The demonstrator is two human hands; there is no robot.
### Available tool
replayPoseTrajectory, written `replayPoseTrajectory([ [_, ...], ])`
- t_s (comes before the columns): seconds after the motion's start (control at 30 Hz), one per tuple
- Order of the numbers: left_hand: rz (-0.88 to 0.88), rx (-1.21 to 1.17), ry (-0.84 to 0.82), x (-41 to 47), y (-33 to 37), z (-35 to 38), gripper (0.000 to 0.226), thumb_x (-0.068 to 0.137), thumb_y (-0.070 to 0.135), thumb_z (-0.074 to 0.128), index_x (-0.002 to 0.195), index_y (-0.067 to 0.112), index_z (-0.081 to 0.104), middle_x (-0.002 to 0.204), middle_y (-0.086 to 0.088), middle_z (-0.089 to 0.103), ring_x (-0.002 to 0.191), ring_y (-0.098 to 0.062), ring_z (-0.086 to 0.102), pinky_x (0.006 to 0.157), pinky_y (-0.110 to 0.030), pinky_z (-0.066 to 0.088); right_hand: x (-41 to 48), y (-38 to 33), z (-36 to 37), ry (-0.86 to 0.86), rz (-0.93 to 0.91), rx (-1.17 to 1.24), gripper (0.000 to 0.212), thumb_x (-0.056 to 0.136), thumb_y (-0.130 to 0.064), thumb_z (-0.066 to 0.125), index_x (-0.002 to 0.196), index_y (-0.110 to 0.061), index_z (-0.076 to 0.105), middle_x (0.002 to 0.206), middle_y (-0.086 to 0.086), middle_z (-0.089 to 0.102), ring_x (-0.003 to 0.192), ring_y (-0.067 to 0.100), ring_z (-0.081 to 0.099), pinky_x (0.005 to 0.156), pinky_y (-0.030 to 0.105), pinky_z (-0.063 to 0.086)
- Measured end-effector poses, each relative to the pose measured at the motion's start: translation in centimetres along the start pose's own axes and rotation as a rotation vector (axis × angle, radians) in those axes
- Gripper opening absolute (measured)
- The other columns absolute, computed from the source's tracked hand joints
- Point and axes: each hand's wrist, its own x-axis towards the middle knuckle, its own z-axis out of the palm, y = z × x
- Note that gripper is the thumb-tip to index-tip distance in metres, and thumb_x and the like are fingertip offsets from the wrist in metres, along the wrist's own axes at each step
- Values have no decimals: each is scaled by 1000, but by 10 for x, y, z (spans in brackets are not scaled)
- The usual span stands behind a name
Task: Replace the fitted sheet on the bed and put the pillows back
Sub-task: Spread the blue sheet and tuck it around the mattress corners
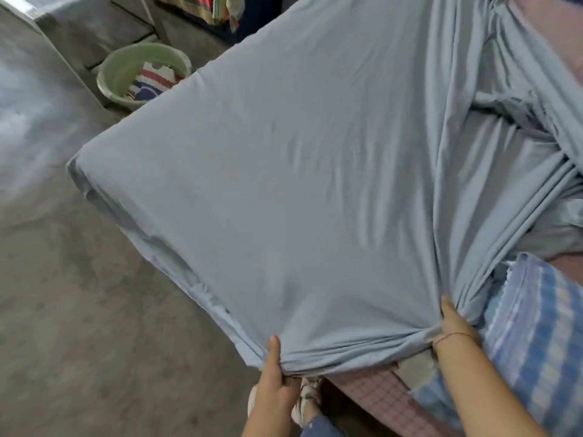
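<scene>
Rough concrete floor [94, 310] lies alongside; left hand [276, 376] and right hand [454, 324] each clutch the bunched hem of the smooth grey-blue fitted sheet [284, 200].

Green plastic basin [124, 67] stood on the grey concrete floor [79, 310], upper left. A red, white and blue striped cloth [154, 82] lay bunched inside it. Multicoloured striped fabric [195, 4] hung at top edge, blurred.

Fitted sheet [284, 184] on mattress, basin [126, 70] on floor behind
</scene>
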Motion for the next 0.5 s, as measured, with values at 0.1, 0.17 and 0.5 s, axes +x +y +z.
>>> replayPoseTrajectory([
  [0.1,-138,-131,-50,2,-16,-10,36,88,28,61,102,-3,73,104,-21,72,93,-26,71,83,-35,57,0,6,-5,-46,-12,32,78,85,-38,70,141,5,37,145,18,42,125,35,49,100,42,43],
  [0.17,-215,-63,76,11,-22,-24,54,81,27,72,125,-2,60,121,-24,64,112,-36,62,101,-50,47,0,8,-8,-47,-6,36,71,87,-35,68,139,5,39,145,19,42,127,34,48,104,42,41],
  [0.5,-161,545,73,-38,4,-25,72,93,49,55,147,8,33,77,-1,35,63,-16,34,57,-31,30,-51,24,-43,-267,-59,184,67,85,-42,69,128,6,52,110,13,58,102,30,58,94,43,47],
])
